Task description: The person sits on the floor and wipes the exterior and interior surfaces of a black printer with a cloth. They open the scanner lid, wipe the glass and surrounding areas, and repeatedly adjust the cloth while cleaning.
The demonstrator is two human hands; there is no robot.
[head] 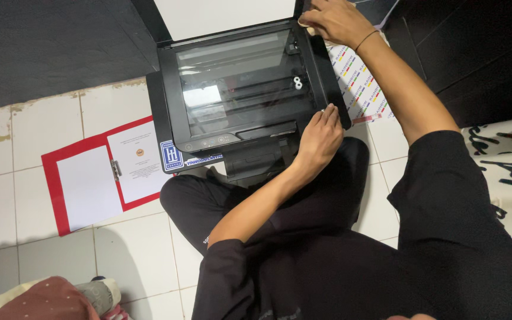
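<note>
A black printer [173, 112] with a glass scanner bed [238, 80] stands on the tiled floor in front of my crossed legs. Its lid [220, 15] is raised and shows a white underside. My left hand [320, 139] grips the printer's right edge near the front corner, fingertips on the black frame. My right hand [334, 21] is curled around the far right corner beside the lid hinge. A thin band circles the right wrist. Both arms are bare below black sleeves.
A red clip folder [60, 189] with white sheets lies open on the tiles left of the printer. A sheet with coloured print marks [360, 89] lies to the printer's right. White cloth with black lettering [505, 160] is at the right, dotted reddish cloth [48, 299] bottom left.
</note>
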